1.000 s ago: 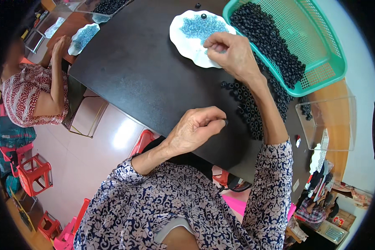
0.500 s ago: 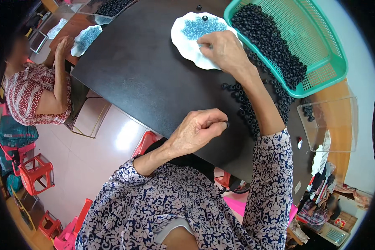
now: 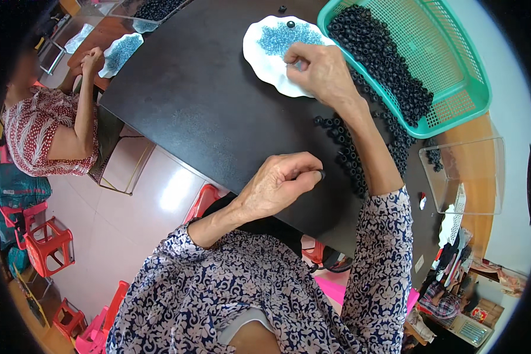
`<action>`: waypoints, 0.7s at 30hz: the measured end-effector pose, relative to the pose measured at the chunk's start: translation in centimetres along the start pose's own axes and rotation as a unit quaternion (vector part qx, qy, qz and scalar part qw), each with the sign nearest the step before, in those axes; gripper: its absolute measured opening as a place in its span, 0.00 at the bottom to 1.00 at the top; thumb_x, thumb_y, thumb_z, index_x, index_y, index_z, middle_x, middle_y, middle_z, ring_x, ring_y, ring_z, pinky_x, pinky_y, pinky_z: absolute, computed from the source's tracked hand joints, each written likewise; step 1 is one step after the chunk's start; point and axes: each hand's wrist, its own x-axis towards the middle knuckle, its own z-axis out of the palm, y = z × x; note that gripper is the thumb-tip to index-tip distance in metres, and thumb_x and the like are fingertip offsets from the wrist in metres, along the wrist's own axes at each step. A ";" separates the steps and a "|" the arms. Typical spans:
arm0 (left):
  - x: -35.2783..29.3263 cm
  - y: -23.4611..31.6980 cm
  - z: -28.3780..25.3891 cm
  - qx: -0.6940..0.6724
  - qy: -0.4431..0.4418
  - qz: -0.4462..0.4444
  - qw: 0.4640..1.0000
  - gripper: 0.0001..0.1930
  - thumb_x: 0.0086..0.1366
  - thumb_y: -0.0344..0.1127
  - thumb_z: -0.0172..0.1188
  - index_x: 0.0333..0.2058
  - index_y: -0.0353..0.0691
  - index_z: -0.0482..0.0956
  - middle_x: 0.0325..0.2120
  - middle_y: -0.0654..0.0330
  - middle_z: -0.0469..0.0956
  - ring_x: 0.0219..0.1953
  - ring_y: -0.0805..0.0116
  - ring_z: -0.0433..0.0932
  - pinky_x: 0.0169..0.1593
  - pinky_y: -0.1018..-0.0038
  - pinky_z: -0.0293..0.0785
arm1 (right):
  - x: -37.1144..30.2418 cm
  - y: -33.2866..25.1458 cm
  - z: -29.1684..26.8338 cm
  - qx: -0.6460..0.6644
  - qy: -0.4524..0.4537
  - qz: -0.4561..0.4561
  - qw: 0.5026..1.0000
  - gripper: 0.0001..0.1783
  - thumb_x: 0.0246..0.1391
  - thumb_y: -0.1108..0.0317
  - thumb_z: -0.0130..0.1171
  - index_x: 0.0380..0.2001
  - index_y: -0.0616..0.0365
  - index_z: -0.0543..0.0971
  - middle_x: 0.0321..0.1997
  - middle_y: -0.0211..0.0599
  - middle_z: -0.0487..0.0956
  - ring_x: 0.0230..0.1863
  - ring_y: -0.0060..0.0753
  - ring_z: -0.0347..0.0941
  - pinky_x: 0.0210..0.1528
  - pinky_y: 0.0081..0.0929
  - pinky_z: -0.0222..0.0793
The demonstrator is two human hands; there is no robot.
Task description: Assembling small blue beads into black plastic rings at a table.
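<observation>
Head view: nearest, the left hand (image 3: 277, 183) pinches a small black bead (image 3: 321, 174) between thumb and forefinger, its other fingers folded into the palm; only an edge of the bead shows past the thumb tip. It looks hard, stiff and very light, and its smooth surface could slip, so a pinch across opposite sides of its wall, clear of any hole, seems the best hold.

Just right of that hand, loose black beads (image 3: 349, 165) spread over the dark tabletop (image 3: 189, 103), running under the right forearm; many show an open hole, giving a rim to grip.

Ahead and to the right of the left hand, the right hand (image 3: 327, 74) reaches over a wavy-edged white dish (image 3: 253, 53), thumb and forefinger curled toward each other; whether anything sits between the tips, I cannot tell. Tiny blue beads (image 3: 280, 38) lie just beyond those fingertips. They look glassy, almost weightless and prone to roll, so they probably need fingertip pads or a fine tool. One round black bead (image 3: 291, 24) rests among them.

To the right hand's right, a green plastic basket (image 3: 454, 59) holds more black beads (image 3: 371, 47); it looks light and somewhat flexible, best lifted by its rim. Far left of both hands, a co-worker's hands (image 3: 92, 62) meet beside another white dish (image 3: 105, 72).
</observation>
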 end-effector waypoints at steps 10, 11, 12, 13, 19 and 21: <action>0.3 -0.8 0.2 -0.082 0.065 0.076 0.992 0.10 0.67 0.32 0.52 0.41 0.31 0.77 0.28 0.63 0.78 0.31 0.79 0.73 0.36 0.83 0.69 | -10.1 -3.5 -5.6 0.325 0.036 0.217 0.920 0.08 0.53 0.75 0.61 0.36 0.66 0.81 0.31 0.26 0.80 0.32 0.13 0.72 0.35 0.11 0.67; 0.4 -0.6 0.3 -0.063 0.078 0.076 0.992 0.10 0.68 0.34 0.52 0.40 0.34 0.78 0.29 0.64 0.78 0.30 0.82 0.72 0.32 0.86 0.65 | -11.7 -4.0 -5.8 0.378 0.050 0.244 0.892 0.07 0.53 0.77 0.62 0.36 0.67 0.81 0.32 0.27 0.80 0.32 0.14 0.72 0.35 0.10 0.67; 0.5 -0.8 0.5 -0.066 0.078 0.082 0.991 0.11 0.69 0.36 0.51 0.39 0.35 0.78 0.28 0.65 0.78 0.29 0.84 0.71 0.30 0.87 0.61 | -13.1 -5.0 -6.0 0.393 0.056 0.261 0.880 0.07 0.53 0.78 0.61 0.37 0.66 0.81 0.32 0.28 0.80 0.33 0.15 0.73 0.37 0.11 0.68; 0.5 -0.8 0.5 -0.063 0.074 0.079 0.992 0.11 0.69 0.36 0.51 0.39 0.35 0.78 0.28 0.65 0.78 0.29 0.84 0.71 0.30 0.87 0.61 | -14.2 -5.9 -6.1 0.410 0.061 0.276 0.867 0.07 0.53 0.79 0.61 0.37 0.66 0.81 0.33 0.28 0.80 0.34 0.15 0.73 0.38 0.12 0.69; 0.8 -0.3 1.4 -0.078 0.077 0.067 0.992 0.09 0.68 0.31 0.53 0.40 0.31 0.77 0.26 0.64 0.77 0.31 0.79 0.74 0.40 0.81 0.72 | -17.4 -7.5 -5.1 0.532 0.118 0.271 0.793 0.08 0.52 0.82 0.62 0.37 0.66 0.80 0.37 0.30 0.80 0.38 0.17 0.73 0.43 0.16 0.69; 0.7 -0.2 1.8 -0.055 0.077 0.069 0.993 0.09 0.68 0.32 0.53 0.40 0.31 0.77 0.26 0.64 0.77 0.31 0.79 0.74 0.39 0.81 0.71 | -17.5 -7.5 -5.0 0.515 0.119 0.261 0.808 0.08 0.52 0.82 0.62 0.37 0.66 0.80 0.37 0.31 0.80 0.39 0.18 0.73 0.44 0.17 0.70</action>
